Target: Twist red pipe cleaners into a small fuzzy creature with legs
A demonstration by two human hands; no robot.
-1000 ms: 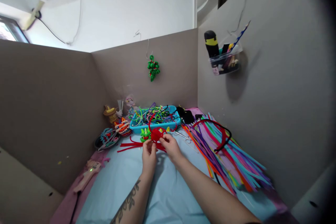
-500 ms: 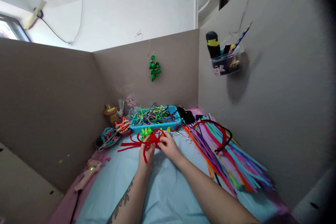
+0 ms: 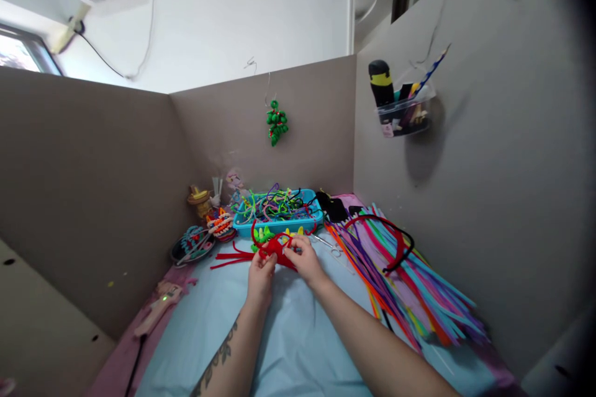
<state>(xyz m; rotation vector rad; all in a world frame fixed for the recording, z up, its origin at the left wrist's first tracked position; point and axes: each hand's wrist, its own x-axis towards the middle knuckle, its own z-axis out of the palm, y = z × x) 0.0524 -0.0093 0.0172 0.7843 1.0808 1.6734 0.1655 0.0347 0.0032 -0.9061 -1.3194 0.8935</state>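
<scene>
Seen in single view from the wearer's head, facing forward and down over left hand (image 3: 261,275) and right hand (image 3: 304,260) to the near bench (image 3: 205,316) and, farther off, grey partition (image 3: 319,130) and white wall (image 3: 246,6).

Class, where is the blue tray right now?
In the head view, the blue tray sits centrally, beyond the left hand and right hand, left of the coloured strips, below the hanging green ornament.

White wall (image 3: 242,12) bright; window (image 3: 18,53) top left blown out. Left partition (image 3: 84,186) dim. Soft shadow below hanging plastic box (image 3: 406,123). Wide-angle edge stretch, black vignette right; red pipe cleaners (image 3: 279,250) slightly soft.
</scene>
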